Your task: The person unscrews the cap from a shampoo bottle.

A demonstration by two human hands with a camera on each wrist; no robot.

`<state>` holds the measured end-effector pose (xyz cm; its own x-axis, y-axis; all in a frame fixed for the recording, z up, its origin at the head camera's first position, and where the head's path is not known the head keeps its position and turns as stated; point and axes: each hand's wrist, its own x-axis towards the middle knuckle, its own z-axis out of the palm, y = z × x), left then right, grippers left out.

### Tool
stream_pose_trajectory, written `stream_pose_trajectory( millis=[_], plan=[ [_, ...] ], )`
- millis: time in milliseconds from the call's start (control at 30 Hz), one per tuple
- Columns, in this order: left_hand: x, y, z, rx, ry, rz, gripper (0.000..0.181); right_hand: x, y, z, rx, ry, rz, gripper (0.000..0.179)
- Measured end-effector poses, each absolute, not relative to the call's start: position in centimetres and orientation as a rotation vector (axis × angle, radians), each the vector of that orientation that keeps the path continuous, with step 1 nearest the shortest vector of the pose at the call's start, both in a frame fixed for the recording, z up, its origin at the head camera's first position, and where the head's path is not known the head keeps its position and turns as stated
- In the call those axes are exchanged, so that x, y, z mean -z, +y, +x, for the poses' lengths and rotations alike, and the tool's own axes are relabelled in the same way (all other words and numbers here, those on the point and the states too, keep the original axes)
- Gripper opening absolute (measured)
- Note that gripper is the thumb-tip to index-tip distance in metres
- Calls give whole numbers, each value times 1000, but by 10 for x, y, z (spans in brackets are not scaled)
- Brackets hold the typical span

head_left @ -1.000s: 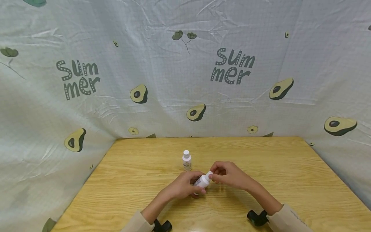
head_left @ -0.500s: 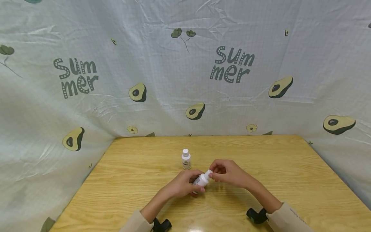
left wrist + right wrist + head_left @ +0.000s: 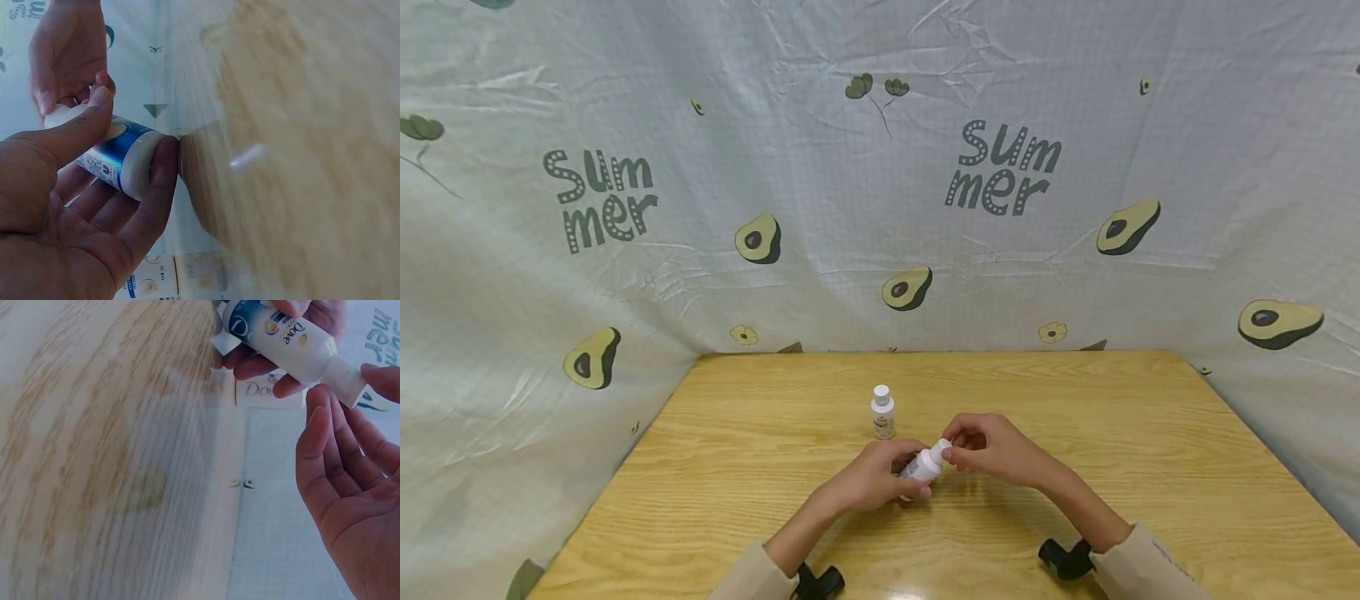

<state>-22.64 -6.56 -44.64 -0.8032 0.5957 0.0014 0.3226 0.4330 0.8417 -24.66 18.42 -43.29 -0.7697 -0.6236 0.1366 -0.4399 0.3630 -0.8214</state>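
A small white Dove bottle with a blue label tilts toward the right above the table. My left hand grips its body, the thumb on one side and the fingers curled round the base, as the left wrist view shows. At the bottle's upper end, my right hand pinches the white cap between thumb and fingertips. The cap sits on the bottle's neck. Behind the left hand, a second white bottle with its cap on stands upright on the table.
The wooden table has a glossy surface that reflects the hands and bottles. A pale curtain printed with avocados hangs along its back and sides. Black wrist mounts sit by both sleeves.
The head view has shifted slightly. Both hands and the bottle stay in nearly the same place, with the same hold on bottle and cap.
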Motion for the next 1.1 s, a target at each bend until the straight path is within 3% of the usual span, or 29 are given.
stream_pose_trajectory(
  millis=[1100],
  plan=[
    [447,-65,-229,-1226,2482,831,36,433,184,-247,1364,2430,-975,18]
  ],
)
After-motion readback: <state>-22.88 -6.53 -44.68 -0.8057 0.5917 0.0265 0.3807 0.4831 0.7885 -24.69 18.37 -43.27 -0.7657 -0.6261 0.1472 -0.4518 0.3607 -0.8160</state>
